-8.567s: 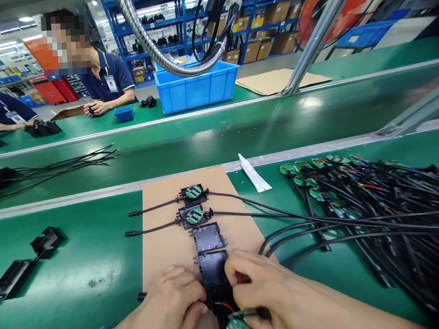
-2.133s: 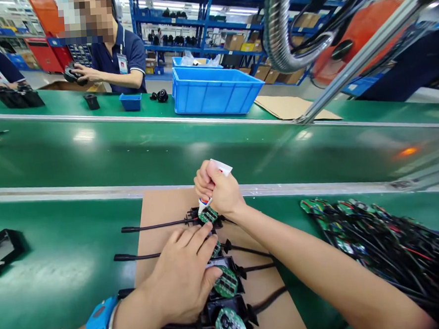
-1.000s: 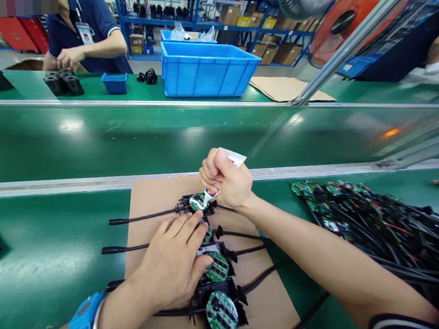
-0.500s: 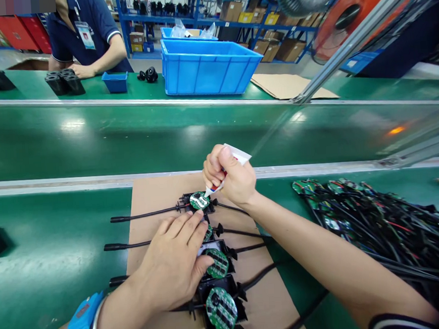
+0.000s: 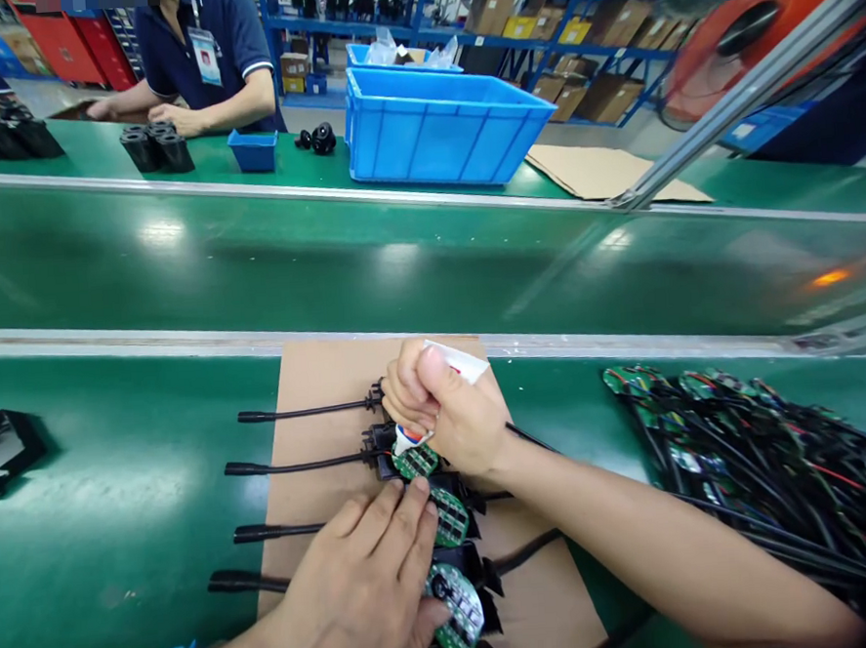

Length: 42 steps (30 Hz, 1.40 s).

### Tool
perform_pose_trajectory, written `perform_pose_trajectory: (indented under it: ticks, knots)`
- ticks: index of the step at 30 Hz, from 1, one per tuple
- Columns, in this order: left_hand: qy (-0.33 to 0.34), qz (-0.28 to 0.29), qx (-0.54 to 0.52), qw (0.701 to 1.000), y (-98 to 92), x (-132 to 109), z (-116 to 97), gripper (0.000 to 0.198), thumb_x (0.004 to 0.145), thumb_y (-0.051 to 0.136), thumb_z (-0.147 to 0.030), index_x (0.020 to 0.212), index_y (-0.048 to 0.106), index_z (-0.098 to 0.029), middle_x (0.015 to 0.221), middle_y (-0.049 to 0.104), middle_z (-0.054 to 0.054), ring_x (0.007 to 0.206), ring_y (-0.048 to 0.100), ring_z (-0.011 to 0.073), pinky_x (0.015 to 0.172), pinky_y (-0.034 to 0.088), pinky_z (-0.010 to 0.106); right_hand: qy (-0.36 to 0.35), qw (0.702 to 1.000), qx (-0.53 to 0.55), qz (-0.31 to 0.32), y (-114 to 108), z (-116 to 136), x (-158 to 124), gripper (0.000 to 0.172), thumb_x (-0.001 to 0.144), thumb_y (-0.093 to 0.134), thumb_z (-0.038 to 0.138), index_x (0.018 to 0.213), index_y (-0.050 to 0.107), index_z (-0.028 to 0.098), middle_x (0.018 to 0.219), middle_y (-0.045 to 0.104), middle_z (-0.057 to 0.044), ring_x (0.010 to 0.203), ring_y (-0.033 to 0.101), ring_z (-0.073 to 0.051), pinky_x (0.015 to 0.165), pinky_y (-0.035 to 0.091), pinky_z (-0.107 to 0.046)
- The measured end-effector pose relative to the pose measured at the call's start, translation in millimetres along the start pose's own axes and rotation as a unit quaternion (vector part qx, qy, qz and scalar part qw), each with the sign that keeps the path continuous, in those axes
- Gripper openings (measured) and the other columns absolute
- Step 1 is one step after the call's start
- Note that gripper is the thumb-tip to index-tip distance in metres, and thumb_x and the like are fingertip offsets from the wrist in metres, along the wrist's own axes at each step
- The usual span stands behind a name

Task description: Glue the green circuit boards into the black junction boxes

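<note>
My right hand (image 5: 449, 411) is closed around a white glue tube (image 5: 465, 361), its nozzle tilted down at a round green circuit board (image 5: 416, 461). That board sits on a black housing in a column of similar ones. My left hand (image 5: 367, 572) lies flat over the column, fingers stretched out, fingertips by the lower edge of the same board. Beside its fingers is another circuit board (image 5: 451, 516); the thumb touches the nearest circuit board (image 5: 456, 608). Black cables (image 5: 295, 464) run out from the housings to both sides. The farthest housing is mostly hidden by my right hand.
Cardboard (image 5: 318, 370) lies under the housings on the green bench. A heap of wired boards (image 5: 750, 461) is at right, a black bracket (image 5: 5, 453) at left. Across the bench stand a blue bin (image 5: 451, 132), a small blue tray (image 5: 253, 151) and a co-worker (image 5: 204, 64).
My right hand has brought the tube nozzle from the farthest board to the one nearer me. My left hand has slid down the column toward me. The camera view has shifted a little.
</note>
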<state>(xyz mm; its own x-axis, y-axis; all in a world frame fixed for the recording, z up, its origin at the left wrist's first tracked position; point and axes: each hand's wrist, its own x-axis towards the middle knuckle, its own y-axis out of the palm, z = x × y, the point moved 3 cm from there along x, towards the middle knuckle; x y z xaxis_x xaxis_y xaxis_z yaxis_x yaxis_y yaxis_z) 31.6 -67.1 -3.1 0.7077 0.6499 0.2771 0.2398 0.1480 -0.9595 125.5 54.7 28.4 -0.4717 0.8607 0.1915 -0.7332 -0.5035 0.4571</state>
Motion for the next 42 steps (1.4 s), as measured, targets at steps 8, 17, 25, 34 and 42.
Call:
perform_pose_trajectory:
  ticks: [8, 17, 25, 34, 42]
  knots:
    - [-0.007, 0.007, -0.011, 1.0, 1.3, -4.6, 1.5, 0.052, 0.099, 0.035, -0.045, 0.133, 0.051, -0.01, 0.141, 0.051, 0.01, 0.123, 0.053, 0.0249, 0.098, 0.032, 0.036, 0.003, 0.999, -0.039, -0.009, 0.8, -1.7, -3.1, 0.047, 0.088, 0.057, 0.05, 0.059, 0.037, 0.018, 0.05, 0.027, 0.008, 0.04, 0.022, -0.004, 0.037, 0.016, -0.019]
    - [-0.012, 0.02, -0.023, 0.999, -1.1, -5.3, 1.2, 0.052, 0.1, 0.033, -0.044, 0.134, 0.051, -0.009, 0.141, 0.05, 0.011, 0.122, 0.053, 0.0247, 0.098, 0.032, 0.037, 0.003, 0.998, -0.06, -0.004, 1.0, 11.7, -22.5, 0.043, 0.092, 0.053, 0.046, 0.061, 0.04, 0.018, 0.052, 0.028, 0.007, 0.041, 0.022, -0.005, 0.039, 0.017, -0.021]
    - [-0.013, 0.024, -0.025, 0.999, -4.4, -3.6, 3.3, 0.052, 0.1, 0.033, -0.044, 0.134, 0.05, -0.01, 0.142, 0.049, 0.011, 0.123, 0.052, 0.0248, 0.097, 0.035, 0.036, -0.011, 0.997, -0.07, -0.006, -7.4, 22.2, -22.0, 0.042, 0.093, 0.052, 0.045, 0.062, 0.041, 0.018, 0.052, 0.027, 0.007, 0.041, 0.023, -0.005, 0.038, 0.017, -0.021]
    - [-0.01, 0.024, -0.024, 0.999, -2.7, -5.3, 1.2, 0.051, 0.099, 0.034, -0.043, 0.133, 0.051, -0.009, 0.142, 0.049, 0.011, 0.123, 0.052, 0.0253, 0.098, 0.034, 0.037, -0.034, 0.997, -0.068, -0.022, -8.6, 14.7, -11.8, 0.045, 0.091, 0.054, 0.047, 0.059, 0.039, 0.019, 0.05, 0.025, 0.008, 0.039, 0.02, -0.005, 0.037, 0.017, -0.021]
    - [-0.003, -0.017, -0.028, 0.999, -3.0, -7.2, -2.0, 0.047, 0.099, 0.038, -0.04, 0.131, 0.053, -0.009, 0.14, 0.052, 0.01, 0.119, 0.051, 0.025, 0.096, 0.035, 0.037, -0.048, 0.993, -0.098, -0.042, -12.4, 25.3, -14.8, 0.046, 0.087, 0.06, 0.049, 0.057, 0.04, 0.019, 0.048, 0.028, 0.007, 0.038, 0.024, -0.006, 0.037, 0.02, -0.021]
